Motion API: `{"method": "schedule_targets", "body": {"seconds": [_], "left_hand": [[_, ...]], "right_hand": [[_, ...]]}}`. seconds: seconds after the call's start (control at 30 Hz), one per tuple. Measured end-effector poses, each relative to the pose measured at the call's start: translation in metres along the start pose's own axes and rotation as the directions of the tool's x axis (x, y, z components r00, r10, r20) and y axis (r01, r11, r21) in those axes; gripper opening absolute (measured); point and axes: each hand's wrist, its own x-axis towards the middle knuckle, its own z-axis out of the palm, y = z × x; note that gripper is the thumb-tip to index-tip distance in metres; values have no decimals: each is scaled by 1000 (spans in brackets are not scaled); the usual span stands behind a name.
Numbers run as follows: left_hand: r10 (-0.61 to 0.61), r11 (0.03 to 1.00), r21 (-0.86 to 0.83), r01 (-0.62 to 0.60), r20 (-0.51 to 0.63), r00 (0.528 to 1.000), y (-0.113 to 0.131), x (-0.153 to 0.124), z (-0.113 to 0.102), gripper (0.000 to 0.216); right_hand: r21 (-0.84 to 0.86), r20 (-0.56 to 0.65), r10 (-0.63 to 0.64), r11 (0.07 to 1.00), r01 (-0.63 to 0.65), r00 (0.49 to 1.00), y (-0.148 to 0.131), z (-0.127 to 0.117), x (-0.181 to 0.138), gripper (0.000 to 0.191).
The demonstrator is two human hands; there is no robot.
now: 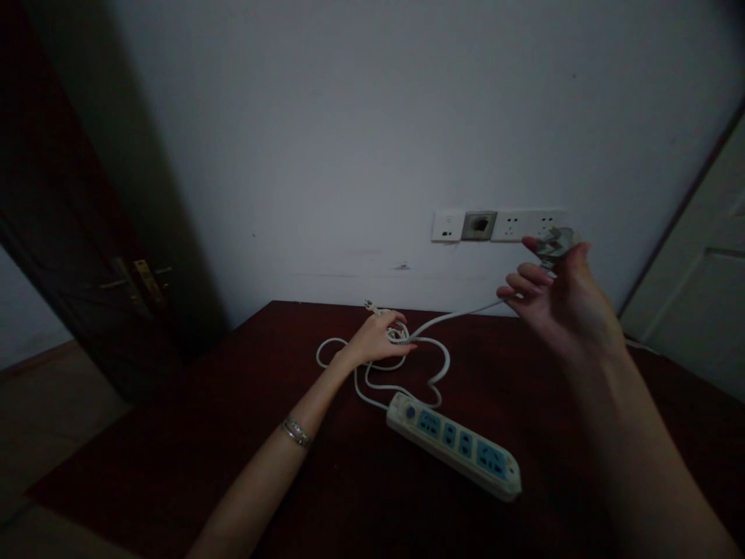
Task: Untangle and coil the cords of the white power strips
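A hand could pass over the tabletop (203, 419) left of the bracelet (296, 432), while the looped white cord (447, 361) (its raised stretch spans to the right hand (573, 310)) and power strip (459, 448) obstruct the middle.

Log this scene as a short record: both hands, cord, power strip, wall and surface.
Left hand: left hand at the looped white cord; grip unclear; bracelet on wrist
Right hand: right hand raised, holding a plug, prongs exposed
Cord: loops on the table, one stretch rising to the right hand
Second plug: second plug just beyond the left hand
Power strip: power strip lying diagonally, four blue socket panels, nothing plugged in
Wall: row of wall plates
Surface: dark red table
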Motion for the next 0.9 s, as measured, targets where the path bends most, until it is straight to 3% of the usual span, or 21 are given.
{"method": "schedule_targets", "body": {"seconds": [0.17,0.27,0.43,0.67,0.9], "left_hand": [[-71,986,-136,93,158,985,5,0,-3,51],[-118,966,-197,169,247,962,4,0,-7,47],[-253,933,-216,288,174,952,0,1,-9,41],[-565,719,-379,583,170,807,-10,5,0,55],[-601,615,-474,629,235,764,-25,1,5,39]], "right_hand": [[37,-53,-36,999,38,998,0,3,0,46],[55,-93,-79,995,84,992,-2,-2,2,47],[68,-143,-116,990,127,983,-5,-19,8,49],[79,-157,-101,990,114,982,-4,-25,11,49],[54,-173,-91,993,102,981,-2,-24,12,48]]}}
